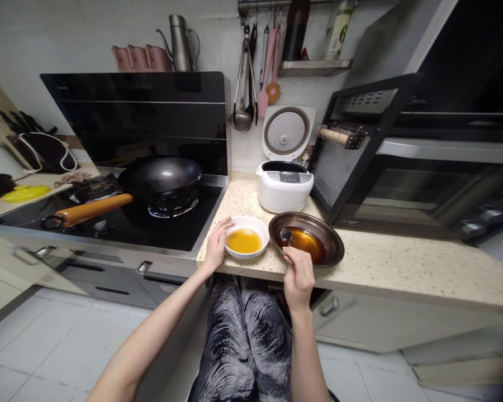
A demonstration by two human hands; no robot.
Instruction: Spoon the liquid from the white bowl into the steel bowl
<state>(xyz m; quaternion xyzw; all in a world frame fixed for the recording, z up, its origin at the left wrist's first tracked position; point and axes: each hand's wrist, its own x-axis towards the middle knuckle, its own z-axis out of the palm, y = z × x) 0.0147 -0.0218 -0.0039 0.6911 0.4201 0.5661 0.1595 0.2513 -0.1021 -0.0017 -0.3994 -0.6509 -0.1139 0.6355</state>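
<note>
My left hand (217,245) grips the left rim of a white bowl (260,226), which stands at the counter's front edge. Golden-yellow liquid (243,241) covers the bowl's bottom. Just to its right sits a wide, dark metal bowl (336,241) with darker amber liquid (308,243) in it. Pinched in my right hand (299,279) is a metal spoon (285,234). Its head is over the left inside of the metal bowl; whether it touches the liquid I cannot tell. Part of the handle is hidden by my fingers.
Behind the bowls stands a white rice cooker (285,192) with its lid up. A wok (163,176) with a wooden handle (93,210) rests on the stove at left. A black rack (343,167) and an oven (436,192) stand at right. Utensils (243,84) hang on the wall.
</note>
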